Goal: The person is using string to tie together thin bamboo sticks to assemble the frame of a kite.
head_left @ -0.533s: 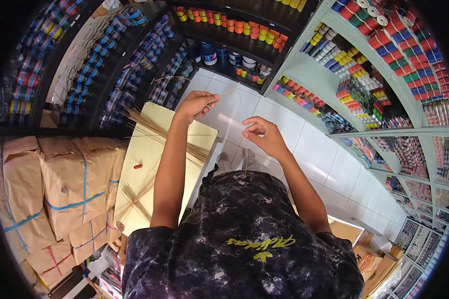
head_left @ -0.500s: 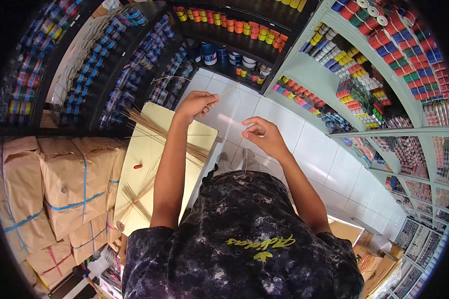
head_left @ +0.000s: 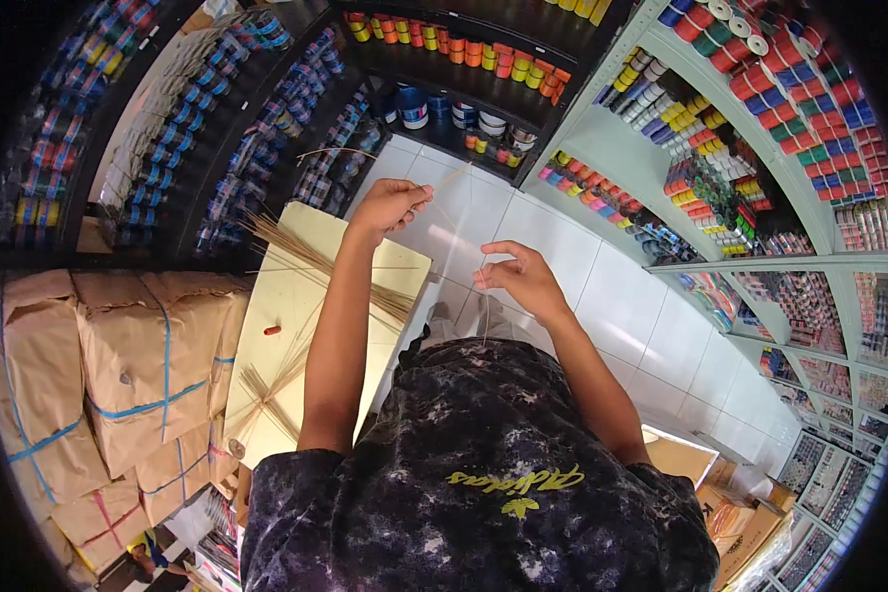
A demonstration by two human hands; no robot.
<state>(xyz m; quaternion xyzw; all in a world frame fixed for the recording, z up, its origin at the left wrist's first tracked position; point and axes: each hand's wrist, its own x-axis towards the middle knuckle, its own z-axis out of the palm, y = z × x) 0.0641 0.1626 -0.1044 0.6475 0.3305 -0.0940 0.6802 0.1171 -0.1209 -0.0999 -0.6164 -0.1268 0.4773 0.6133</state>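
Note:
My left hand (head_left: 390, 209) is closed in a pinch on a thin tan stick, which sticks out past the fingertips toward the upper right. Just beyond that hand, a thin curved stick (head_left: 337, 152) arches in front of the dark shelves; whether the two are joined is hard to see. Lower and to the right, my right hand (head_left: 521, 280) has thumb and forefinger pinched together on a fine pale thread (head_left: 485, 318) that hangs down toward my shirt. A faint line seems to run between the hands, too fine to follow.
A pale yellow table (head_left: 296, 232) at my left bears a bundle of thin sticks (head_left: 311, 255), a crossed pile of sticks (head_left: 266, 393) and a small red object (head_left: 272, 331). Paper-wrapped parcels (head_left: 153, 365) stack beside it. Shelves of coloured spools (head_left: 464, 51) surround the tiled floor (head_left: 543, 247).
My right hand has shifted slightly left and its fingers have curled a little more. My left hand and the stick have hardly moved.

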